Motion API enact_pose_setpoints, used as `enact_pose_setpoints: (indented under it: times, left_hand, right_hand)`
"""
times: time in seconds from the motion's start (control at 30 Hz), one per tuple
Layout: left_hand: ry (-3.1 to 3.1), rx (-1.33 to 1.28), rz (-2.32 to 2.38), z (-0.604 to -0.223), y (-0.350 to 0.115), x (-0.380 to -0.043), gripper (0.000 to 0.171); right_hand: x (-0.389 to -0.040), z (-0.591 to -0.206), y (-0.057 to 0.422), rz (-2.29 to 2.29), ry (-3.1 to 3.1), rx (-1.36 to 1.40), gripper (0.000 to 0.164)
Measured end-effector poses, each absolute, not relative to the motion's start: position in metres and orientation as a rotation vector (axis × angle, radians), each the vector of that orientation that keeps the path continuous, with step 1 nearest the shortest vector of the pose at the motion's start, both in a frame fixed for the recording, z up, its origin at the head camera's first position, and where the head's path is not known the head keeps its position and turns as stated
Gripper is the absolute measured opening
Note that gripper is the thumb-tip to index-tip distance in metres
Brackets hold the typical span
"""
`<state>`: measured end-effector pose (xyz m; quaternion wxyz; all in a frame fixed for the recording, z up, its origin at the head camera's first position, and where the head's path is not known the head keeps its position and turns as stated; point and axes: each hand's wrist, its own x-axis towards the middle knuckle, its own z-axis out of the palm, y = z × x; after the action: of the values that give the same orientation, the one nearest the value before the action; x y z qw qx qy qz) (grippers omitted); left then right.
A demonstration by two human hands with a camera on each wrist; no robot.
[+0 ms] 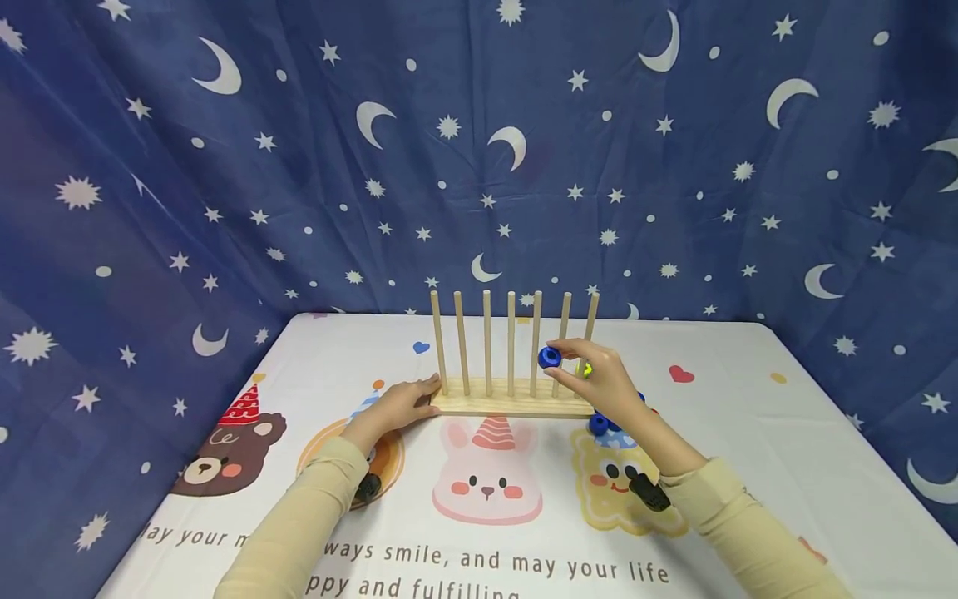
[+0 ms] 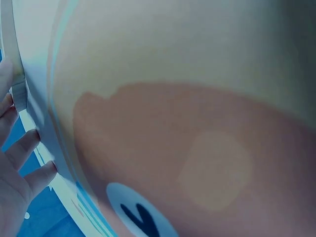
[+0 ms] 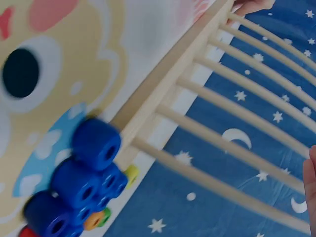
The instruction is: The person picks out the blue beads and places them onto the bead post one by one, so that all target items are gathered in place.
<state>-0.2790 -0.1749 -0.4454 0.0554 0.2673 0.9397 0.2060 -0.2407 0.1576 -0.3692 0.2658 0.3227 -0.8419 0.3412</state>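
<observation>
A blue bead [image 1: 550, 357] with a hole through it is pinched between the thumb and fingertips of my right hand [image 1: 602, 378], in front of the upright pegs. The wooden peg rack [image 1: 512, 406] has a flat base and a row of several bare dowels. At its left end, my left hand [image 1: 400, 405] holds the base, thumb in front and fingers toward the back. The left wrist view shows some spread fingers of the left hand [image 2: 22, 170] beside the base end. Only fingertips of the right hand [image 3: 311, 185] enter the right wrist view; the held bead is out of it.
Several loose blue beads [image 3: 96, 143] cluster by the rack's right end, with a yellow bead [image 3: 131, 175], an orange bead [image 3: 93, 220], a green bead [image 3: 105, 216] and part of a red one. A printed white cloth [image 1: 711, 433] covers the table. A starry blue curtain [image 1: 441, 216] hangs behind.
</observation>
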Motion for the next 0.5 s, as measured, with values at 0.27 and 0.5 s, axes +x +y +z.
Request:
enact_pose_setpoints:
  times: [0.27,0.5]
  left_hand:
    - [2.879,0.782,0.533,-0.444,-0.172,-0.277,0.061]
    - [2.871,0.79,0.568,-0.445,-0.172,-0.277,0.058]
  right_hand:
    - [-0.239,-0.36,0.138,1.013,-2.101,0.921,0.039]
    - [-0.236,-0.351,0.121,1.068,-2.057,0.948,0.038]
